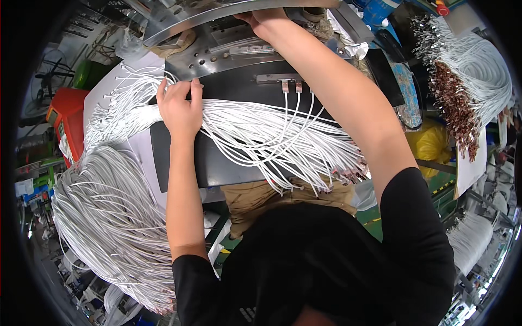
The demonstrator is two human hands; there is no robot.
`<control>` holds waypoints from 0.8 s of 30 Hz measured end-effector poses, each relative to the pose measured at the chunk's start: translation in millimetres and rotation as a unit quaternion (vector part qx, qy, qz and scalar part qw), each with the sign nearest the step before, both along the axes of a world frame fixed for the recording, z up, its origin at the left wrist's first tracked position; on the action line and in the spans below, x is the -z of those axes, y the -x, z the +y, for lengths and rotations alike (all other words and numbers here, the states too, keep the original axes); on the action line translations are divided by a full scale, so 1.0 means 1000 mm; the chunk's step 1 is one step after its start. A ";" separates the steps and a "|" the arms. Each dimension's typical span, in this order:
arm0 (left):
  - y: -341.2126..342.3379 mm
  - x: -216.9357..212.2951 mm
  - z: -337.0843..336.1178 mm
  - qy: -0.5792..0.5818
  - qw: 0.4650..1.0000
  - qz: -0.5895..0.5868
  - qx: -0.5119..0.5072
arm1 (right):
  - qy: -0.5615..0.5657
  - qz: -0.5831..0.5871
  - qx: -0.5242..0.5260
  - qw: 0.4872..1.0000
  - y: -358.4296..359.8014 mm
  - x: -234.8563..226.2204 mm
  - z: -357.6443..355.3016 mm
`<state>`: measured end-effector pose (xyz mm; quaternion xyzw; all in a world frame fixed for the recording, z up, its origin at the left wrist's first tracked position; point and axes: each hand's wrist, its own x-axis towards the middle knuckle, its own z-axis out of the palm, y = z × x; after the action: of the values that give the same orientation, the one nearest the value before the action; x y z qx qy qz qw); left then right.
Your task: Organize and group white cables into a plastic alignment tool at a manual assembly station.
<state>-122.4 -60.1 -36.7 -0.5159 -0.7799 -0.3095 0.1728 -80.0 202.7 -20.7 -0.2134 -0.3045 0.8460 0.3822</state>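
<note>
A large bundle of thin white cables (234, 117) lies across a black board (228, 87), with metal connectors at its right end. My left hand (182, 106) rests on the bundle near its left part, fingers apart and pointing away from me. My right hand (266, 22) reaches under a curved metal plate (217, 20) of the machine; its fingers are mostly hidden. Between the hands, a narrow metal bar (272, 78) lies on the board. Flat metal connectors (292, 87) sit at its near edge, with white cables curving from them toward the bundle.
Another thick cable bundle (109, 212) hangs at the left, beside a red bin (68, 122). At the far right hangs a coiled bundle (476, 70) with copper-coloured ends. A yellow bag (429, 144) is below the blue-stained table edge (406, 100).
</note>
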 end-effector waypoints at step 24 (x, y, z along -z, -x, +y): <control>-0.128 -0.048 0.011 0.086 0.943 -0.103 0.306 | -0.709 -0.436 0.085 0.548 -0.248 -0.002 0.013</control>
<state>5.7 -49.1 11.8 -0.7076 -0.6220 -0.3304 -0.0563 167.8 216.0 -18.6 -0.2408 -0.9149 0.1222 0.2999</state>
